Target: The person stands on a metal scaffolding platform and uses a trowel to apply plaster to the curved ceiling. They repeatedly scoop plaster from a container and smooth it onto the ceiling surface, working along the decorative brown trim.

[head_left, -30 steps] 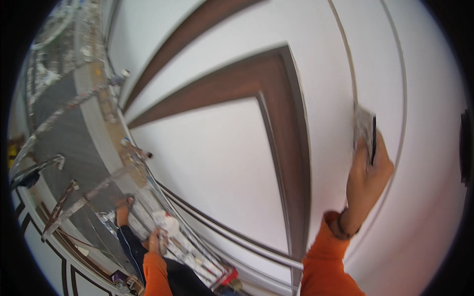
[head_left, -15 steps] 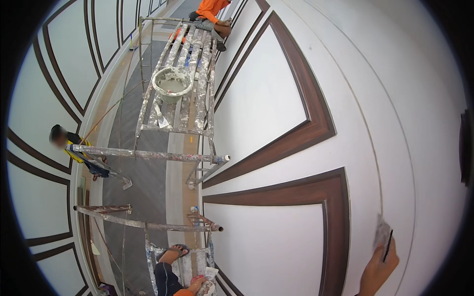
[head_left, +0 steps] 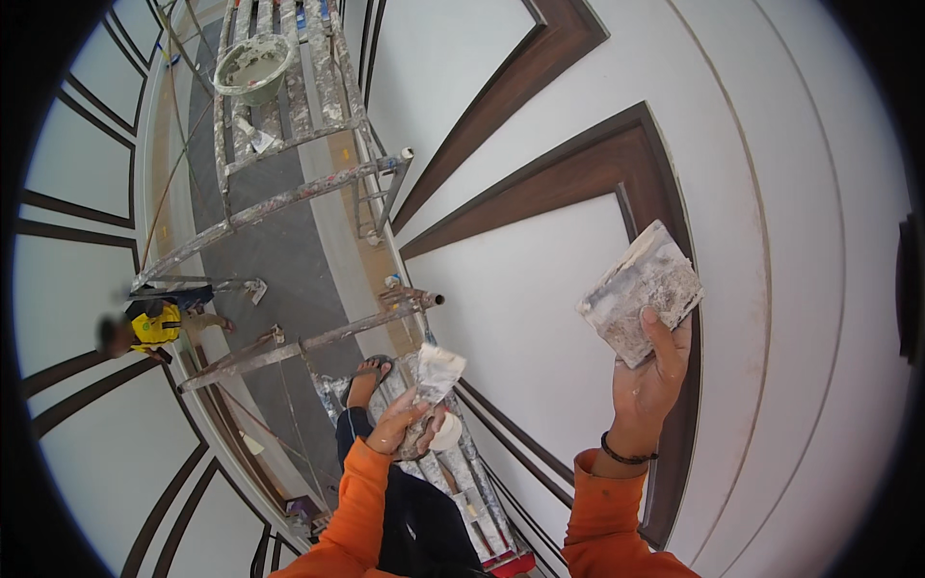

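Note:
My right hand point(head_left: 655, 361) grips a wide metal putty blade point(head_left: 636, 284) crusted with pale filler, held up in front of a white wall with brown moulding point(head_left: 636, 130). My left hand point(head_left: 409, 424), lower and nearer the middle, grips a smaller putty knife point(head_left: 438, 371) with white paste on its blade. A round white object point(head_left: 445, 433) shows beside that hand; what it is I cannot make out. Below, my sandaled foot point(head_left: 368, 383) rests on a paint-spattered plank platform point(head_left: 467, 515).
A splattered scaffold point(head_left: 332, 77) ahead carries a bucket of grey mix point(head_left: 252, 69) and a scraper point(head_left: 260, 140). Metal bars point(head_left: 260, 207) cross the grey-covered walkway point(head_left: 246, 260). A person in a yellow vest point(head_left: 154, 323) is low at the left, by the opposite panelled wall.
My right hand has left the groove in the wall, turning its blade flat toward me. My left hand has risen with its knife into clearer view. The camera's view has shifted.

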Demonstrator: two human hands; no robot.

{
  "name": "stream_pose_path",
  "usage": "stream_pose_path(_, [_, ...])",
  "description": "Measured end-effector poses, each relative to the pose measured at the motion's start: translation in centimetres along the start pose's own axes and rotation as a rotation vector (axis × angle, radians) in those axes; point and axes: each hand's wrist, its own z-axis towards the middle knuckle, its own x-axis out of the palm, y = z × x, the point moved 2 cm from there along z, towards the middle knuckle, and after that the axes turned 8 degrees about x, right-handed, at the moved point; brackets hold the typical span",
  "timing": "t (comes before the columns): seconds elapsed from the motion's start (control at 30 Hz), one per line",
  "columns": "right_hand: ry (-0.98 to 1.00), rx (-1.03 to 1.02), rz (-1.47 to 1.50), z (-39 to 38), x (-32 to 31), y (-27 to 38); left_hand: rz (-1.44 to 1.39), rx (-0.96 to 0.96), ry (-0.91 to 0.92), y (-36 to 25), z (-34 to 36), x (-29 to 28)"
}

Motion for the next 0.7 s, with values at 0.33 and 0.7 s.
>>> stream_pose_path(0.33, [0.153, -0.257, -0.135, -4.5, 1.2, 1.0, 0.207, 0.153, 0.529, -7.2, 0.3, 10.4])
stream_pose_path(0.7, [0.158, -0.282, -0.245, -8.7, -1.3, 1.7, 0.249, 0.134, 0.528, -6.7, -0.7, 11.9])
